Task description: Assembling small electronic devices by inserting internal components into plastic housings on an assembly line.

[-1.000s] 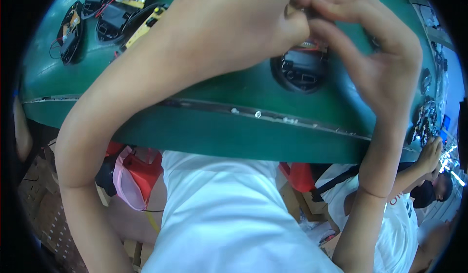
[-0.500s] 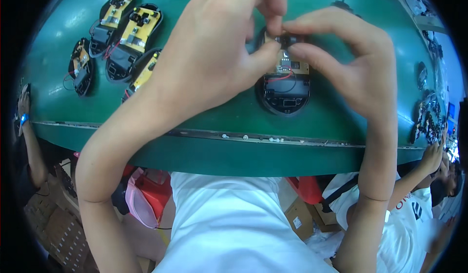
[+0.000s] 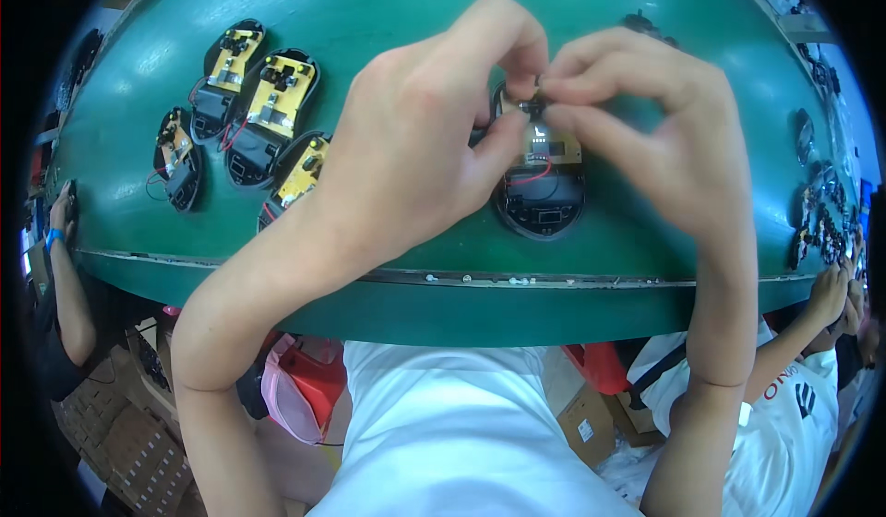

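On the green table in front of me lies an opened computer mouse (image 3: 544,201), a black lower shell with a yellow circuit board and red and black wires. My left hand (image 3: 443,120) reaches over its front end, with thumb and forefinger pinched together there. Opposite it, my right hand (image 3: 646,111) pinches at the same spot, its fingertips almost meeting the left ones. A small dark part shows between the fingertips, but the fingers cover most of it. The front of the board is hidden under both hands.
Several more opened mice (image 3: 277,102) lie on the left of the table (image 3: 397,18). Dark parts (image 3: 646,26) sit behind my right hand, and a pile of parts (image 3: 821,212) lies at the right edge. Other people's hands (image 3: 63,208) (image 3: 831,291) rest at both sides.
The whole view has shifted, so the table and mice appear slightly lower. Both hands stay pinched at the mouse's front end; the right fingers have curled a little differently.
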### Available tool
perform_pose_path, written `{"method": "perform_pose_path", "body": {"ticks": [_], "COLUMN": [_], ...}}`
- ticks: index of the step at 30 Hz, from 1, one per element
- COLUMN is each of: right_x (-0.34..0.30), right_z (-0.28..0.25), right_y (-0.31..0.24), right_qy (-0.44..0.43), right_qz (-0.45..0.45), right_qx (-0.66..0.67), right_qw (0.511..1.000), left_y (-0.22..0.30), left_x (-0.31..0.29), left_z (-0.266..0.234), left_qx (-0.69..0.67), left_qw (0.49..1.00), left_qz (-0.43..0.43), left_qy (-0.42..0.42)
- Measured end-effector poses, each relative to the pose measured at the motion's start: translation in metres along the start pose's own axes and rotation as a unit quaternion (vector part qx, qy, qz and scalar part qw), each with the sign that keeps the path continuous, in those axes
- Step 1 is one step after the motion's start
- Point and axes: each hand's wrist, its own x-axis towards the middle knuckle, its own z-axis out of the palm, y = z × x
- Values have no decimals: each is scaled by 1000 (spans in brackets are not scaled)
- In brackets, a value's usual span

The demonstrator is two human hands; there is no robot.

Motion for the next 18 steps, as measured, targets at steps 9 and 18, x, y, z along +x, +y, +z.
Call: {"method": "perform_pose_path", "body": {"ticks": [9,18], "right_x": [-1,-5], "right_z": [-1,-4], "right_y": [-6,8], "right_qy": [33,-11], "right_qz": [-29,-15], "right_qx": [-42,40], "right_qw": [998,999], "left_y": [10,12], "left_x": [9,4], "left_z": [-3,-2], "left_qx": [-44,-100], "left_qw": [994,988], "left_qz": [-79,-110], "left_qy": [-54,-43]}}
